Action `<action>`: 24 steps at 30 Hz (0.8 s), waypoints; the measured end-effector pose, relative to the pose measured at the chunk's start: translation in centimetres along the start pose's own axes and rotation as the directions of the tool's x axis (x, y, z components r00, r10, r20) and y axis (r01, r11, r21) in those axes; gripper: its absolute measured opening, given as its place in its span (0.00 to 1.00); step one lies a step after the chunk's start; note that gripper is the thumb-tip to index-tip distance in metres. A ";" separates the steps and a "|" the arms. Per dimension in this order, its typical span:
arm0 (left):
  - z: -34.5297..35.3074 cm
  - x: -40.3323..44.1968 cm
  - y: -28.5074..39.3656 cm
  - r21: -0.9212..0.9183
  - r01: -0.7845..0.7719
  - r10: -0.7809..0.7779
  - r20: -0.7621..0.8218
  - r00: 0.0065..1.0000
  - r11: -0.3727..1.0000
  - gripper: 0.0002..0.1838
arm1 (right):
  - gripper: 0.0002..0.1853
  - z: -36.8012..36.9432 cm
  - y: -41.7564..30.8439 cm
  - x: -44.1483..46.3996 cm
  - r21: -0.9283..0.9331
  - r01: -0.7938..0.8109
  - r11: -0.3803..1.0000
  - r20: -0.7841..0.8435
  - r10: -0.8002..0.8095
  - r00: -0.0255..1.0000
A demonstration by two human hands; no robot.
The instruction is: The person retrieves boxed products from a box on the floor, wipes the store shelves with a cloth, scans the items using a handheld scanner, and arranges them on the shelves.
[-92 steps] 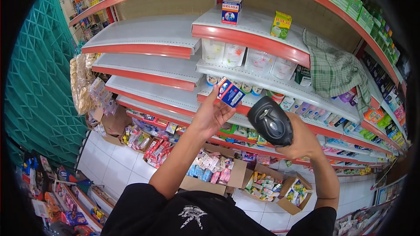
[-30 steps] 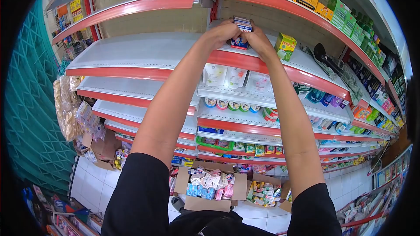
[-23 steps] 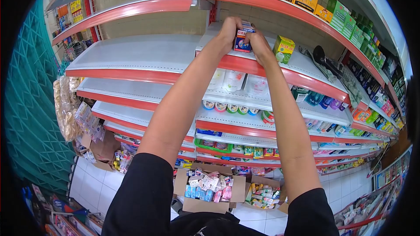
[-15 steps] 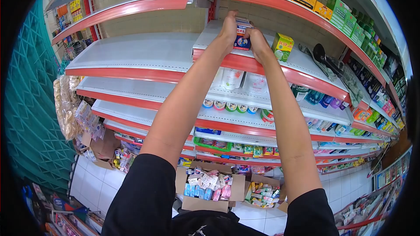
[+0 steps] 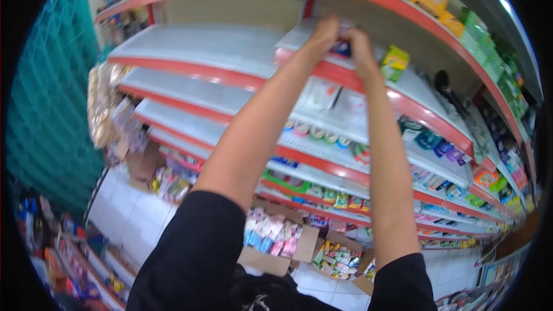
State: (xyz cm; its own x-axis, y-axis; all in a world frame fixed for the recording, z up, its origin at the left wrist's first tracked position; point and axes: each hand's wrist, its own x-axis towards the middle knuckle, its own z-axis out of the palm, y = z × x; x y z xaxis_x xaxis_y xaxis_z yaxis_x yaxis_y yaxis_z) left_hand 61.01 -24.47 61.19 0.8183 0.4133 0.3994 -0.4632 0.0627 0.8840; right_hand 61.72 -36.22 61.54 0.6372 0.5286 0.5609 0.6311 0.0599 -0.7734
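At the upper centre, my left hand [image 5: 326, 32] and right hand [image 5: 362, 50] look clamped around the small dark-blue cardboard box [image 5: 341, 48] on the red-edged white metal shelf [image 5: 292, 37], though blur hides the exact grip. Even pressure should keep it square.

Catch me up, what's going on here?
A person has the left hand and right hand on either side of a dark blue box on a shelf; blur hides the exact grip. A yellow-green box stands to its right, and a black handheld device lies farther right.
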 end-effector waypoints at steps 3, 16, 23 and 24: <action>0.1 -3.5 3.0 -0.053 -0.229 0.213 -0.210 0.954 0.972 0.25 | 0.19 -2.2 4.5 2.9 0.108 0.084 0.991 -0.066 -0.077 0.995; -33.4 -57.7 -13.5 0.369 0.427 -0.192 -0.528 0.827 0.825 0.12 | 0.16 24.5 -0.3 -30.6 0.181 0.144 0.973 0.192 -0.178 0.965; -52.9 -77.8 -13.9 0.170 0.758 -0.353 -0.807 0.474 0.629 0.11 | 0.08 39.9 15.3 -54.8 -0.319 -0.667 0.674 0.533 0.709 0.462; -54.8 -78.5 -13.0 0.170 0.765 -0.356 -0.808 0.469 0.622 0.11 | 0.07 39.6 15.9 -57.2 -0.365 -0.782 0.506 0.505 0.813 0.291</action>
State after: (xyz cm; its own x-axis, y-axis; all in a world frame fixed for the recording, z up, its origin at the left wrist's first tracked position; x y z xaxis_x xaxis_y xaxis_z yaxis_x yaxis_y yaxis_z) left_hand -15.86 -7.98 5.02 0.2737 0.9059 -0.3232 0.3956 0.2003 0.8963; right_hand 17.77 -31.96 5.39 0.4752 0.6298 -0.6144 -0.0173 -0.6915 -0.7222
